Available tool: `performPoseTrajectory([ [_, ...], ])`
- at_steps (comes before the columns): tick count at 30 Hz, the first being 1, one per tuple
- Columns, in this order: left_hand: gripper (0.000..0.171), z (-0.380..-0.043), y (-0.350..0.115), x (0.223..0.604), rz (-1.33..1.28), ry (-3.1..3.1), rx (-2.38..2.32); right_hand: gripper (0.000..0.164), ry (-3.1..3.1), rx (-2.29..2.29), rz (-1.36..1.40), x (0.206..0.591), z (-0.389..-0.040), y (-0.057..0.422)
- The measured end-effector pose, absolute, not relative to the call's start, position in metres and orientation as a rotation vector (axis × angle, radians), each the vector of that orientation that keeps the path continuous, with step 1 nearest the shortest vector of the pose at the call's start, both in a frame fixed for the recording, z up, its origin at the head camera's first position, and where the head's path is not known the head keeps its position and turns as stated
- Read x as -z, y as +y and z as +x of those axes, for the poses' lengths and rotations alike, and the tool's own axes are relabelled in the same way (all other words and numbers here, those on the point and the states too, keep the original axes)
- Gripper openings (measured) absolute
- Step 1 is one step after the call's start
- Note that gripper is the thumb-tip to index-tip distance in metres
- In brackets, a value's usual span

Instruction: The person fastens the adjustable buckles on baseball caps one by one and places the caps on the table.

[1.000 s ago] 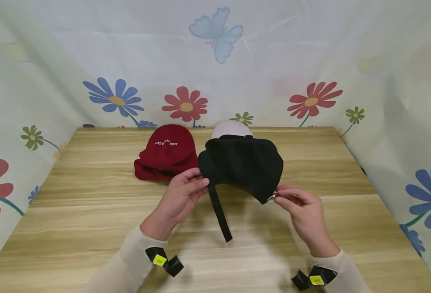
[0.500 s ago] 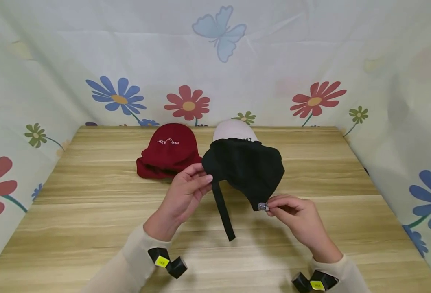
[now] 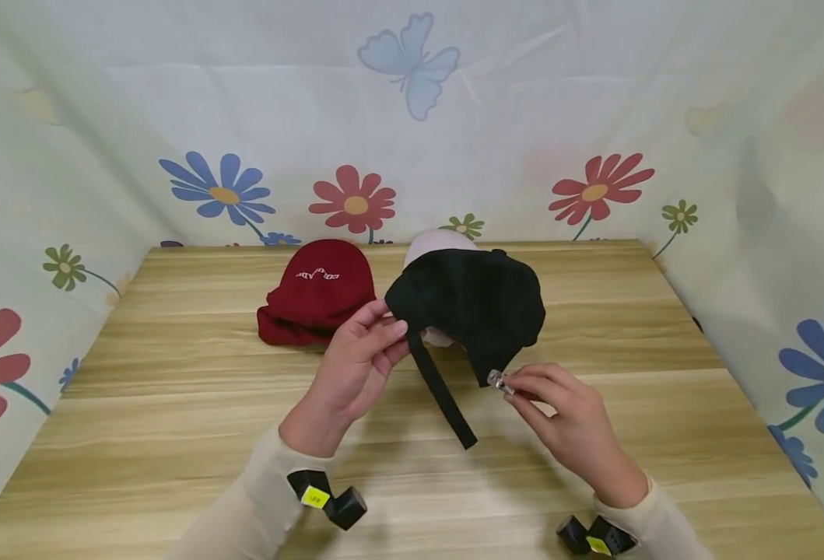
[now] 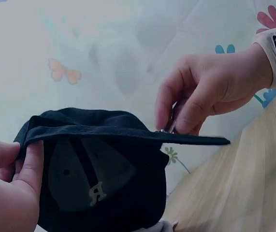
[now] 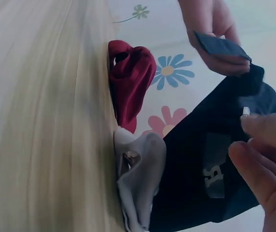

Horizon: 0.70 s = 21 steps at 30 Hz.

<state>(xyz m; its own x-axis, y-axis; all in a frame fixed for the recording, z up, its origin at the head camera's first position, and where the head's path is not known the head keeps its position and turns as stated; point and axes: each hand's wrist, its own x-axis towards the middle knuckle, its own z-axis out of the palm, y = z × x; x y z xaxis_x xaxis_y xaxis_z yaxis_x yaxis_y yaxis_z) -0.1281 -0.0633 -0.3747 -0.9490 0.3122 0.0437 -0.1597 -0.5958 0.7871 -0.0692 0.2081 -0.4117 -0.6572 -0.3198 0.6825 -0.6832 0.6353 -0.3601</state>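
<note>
A black baseball cap [image 3: 468,299] is held up over the table, its back opening toward me. My left hand [image 3: 352,369] pinches the cap's left rear edge between thumb and fingers, where the loose strap [image 3: 443,393] begins. That strap slants down to the right with its end free. At the opposite rear corner my right hand [image 3: 569,412] pinches a small metal buckle [image 3: 499,381] between thumb and fingertips. In the left wrist view, the strap [image 4: 128,134] runs across the opening, and a light letter mark [image 4: 96,194] shows inside the crown.
A dark red cap [image 3: 324,292] with white lettering lies on the wooden table [image 3: 173,435] at back left. Behind the black cap, a pale cap [image 3: 440,243] is partly hidden. Flower-printed cloth [image 3: 489,140] surrounds the table's back and sides.
My right hand has moved left with the buckle, which has turned to an angle. The strap's free end has swung right. My left hand keeps its grip on the cap's edge.
</note>
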Motion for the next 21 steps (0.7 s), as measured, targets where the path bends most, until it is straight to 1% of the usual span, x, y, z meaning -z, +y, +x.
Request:
performPoseTrajectory([
  [1,0.029,-0.128,-0.063,0.374,0.264,1.242,-2.581,0.012,-2.242,-0.794,0.811,0.411,-0.070,0.208],
  [3,0.032,-0.126,-0.063,0.373,0.282,1.249,-2.575,0.021,-2.157,-0.747,0.863,0.409,-0.073,0.206],
  [5,0.036,-0.125,-0.063,0.372,0.296,1.266,-2.561,0.024,-2.104,-0.729,0.894,0.406,-0.075,0.203],
  [7,0.041,-0.124,-0.063,0.372,0.309,1.291,-2.539,0.019,-2.102,-0.732,0.890,0.403,-0.076,0.201],
  [9,0.047,-0.123,-0.063,0.371,0.331,1.310,-2.517,0.010,-2.122,-0.744,0.869,0.400,-0.077,0.198],
  [10,0.049,-0.123,-0.064,0.372,0.343,1.315,-2.509,0.008,-2.138,-0.756,0.854,0.399,-0.077,0.196],
  [13,0.056,-0.123,-0.064,0.373,0.390,1.329,-2.490,0.020,-2.209,-0.817,0.791,0.395,-0.077,0.192],
  [15,0.061,-0.124,-0.065,0.373,0.432,1.340,-2.479,0.024,-2.263,-0.902,0.742,0.392,-0.077,0.189],
  [17,0.067,-0.124,-0.066,0.374,0.479,1.353,-2.464,0.022,-2.310,-1.070,0.698,0.389,-0.077,0.185],
  [21,0.077,-0.125,-0.068,0.376,0.537,1.409,-2.409,0.014,-2.312,-1.557,0.578,0.381,-0.081,0.180],
])
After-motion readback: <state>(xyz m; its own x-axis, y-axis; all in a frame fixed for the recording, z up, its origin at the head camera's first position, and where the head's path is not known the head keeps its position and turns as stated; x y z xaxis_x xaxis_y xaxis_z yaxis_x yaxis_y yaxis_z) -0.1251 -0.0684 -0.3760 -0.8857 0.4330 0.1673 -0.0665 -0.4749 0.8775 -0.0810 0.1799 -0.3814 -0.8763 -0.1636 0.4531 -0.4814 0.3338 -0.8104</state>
